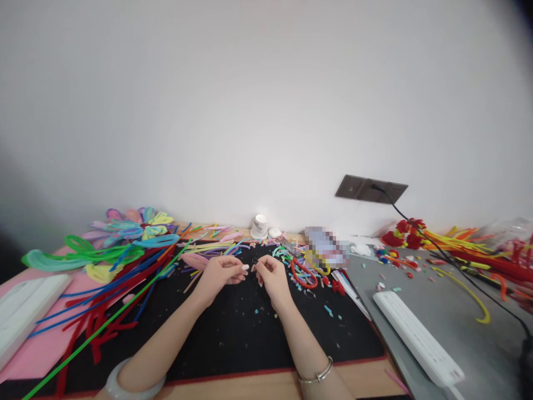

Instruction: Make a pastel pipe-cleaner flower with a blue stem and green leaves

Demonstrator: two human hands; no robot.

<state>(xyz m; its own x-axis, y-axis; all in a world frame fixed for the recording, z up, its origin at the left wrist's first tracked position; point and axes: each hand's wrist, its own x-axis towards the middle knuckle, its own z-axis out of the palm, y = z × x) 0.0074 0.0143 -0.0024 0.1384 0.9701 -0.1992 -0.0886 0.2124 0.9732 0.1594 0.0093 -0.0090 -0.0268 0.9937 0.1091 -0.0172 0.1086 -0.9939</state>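
Note:
My left hand [225, 273] is closed in a pinch above the black mat [291, 344], its thumb and fingertips pointing right. A small pale spot shows at those fingertips; whether it is a nail or a held piece I cannot tell. Just to the right, a small gap away, my right hand [270, 276] also pinches, thumb against forefinger, with a tiny dark thing partly seen at its tips. Behind the left hand lie pink and purple fuzzy stems [197, 261]. Close to the right hand are many short cut pieces [283, 253] and a red fuzzy loop [303, 273].
Long blue, red and green fuzzy stems [120, 289] and looped flowers [137, 228] cover the left side. A paper cup [260, 226] stands against the wall. On the grey surface at right are a white power strip [416, 336], a black cord [458, 258] and more stems [466, 244].

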